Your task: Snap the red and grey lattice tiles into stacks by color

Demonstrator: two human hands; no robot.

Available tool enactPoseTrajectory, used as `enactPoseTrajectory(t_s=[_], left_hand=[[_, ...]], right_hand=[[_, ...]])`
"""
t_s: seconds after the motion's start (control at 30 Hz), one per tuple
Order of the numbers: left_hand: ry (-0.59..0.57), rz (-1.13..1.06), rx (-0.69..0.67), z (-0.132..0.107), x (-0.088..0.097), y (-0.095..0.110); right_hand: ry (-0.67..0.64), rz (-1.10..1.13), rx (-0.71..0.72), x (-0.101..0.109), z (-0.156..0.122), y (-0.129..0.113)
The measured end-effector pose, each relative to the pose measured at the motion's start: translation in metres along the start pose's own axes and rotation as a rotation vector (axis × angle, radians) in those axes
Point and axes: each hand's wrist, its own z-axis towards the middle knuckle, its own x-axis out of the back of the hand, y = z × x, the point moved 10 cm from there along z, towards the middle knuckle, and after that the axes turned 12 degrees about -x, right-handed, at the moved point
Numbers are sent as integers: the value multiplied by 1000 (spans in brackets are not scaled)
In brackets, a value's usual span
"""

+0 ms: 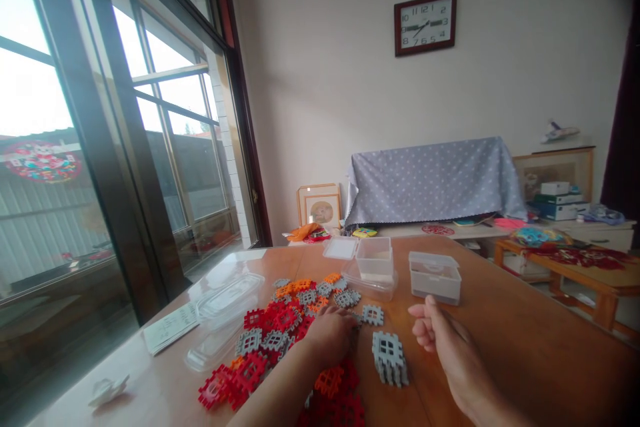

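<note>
My left hand (pixel 334 330) reaches into a loose heap of square plastic building tiles with notched edges. Its fingers are bent down, and the tips are partly hidden near a grey edge, so what they grip cannot be made out. Red tiles (pixel 286 317), orange tiles (pixel 291 288) and grey tiles (pixel 249 341) are mixed in the heap. Beyond my fingers, a single grey tile (pixel 373 314) lies flat. A neat stack of grey tiles (pixel 389 355) stands between my hands. My right hand (pixel 445 340) hovers right of that stack, fingers loosely curled in, with nothing visible in them.
A lidded clear box (pixel 435 283) stands beyond my right hand. Farther left are an open clear box (pixel 375 257) and clear plastic lids (pixel 230 297). A paper pad (pixel 171 328) and a crumpled wrapper (pixel 109 389) lie on the wooden table (pixel 540 347) near the window.
</note>
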Motion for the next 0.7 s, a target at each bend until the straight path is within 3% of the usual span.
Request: enactPoseTrajectory(t_s=[0.2,0.33,0.47,0.7], left_hand=[[20,151,85,-32,19,-8],[54,197,170,-35,29,-18],[49,159,123,-10,24,-14],[-22,79,20,53,-4,-4]], right_hand=[[10,-5,-8,3,3,2],[24,6,2,4,4,1],[32,19,16,4,2,0],[39,14,14,9,9,4]])
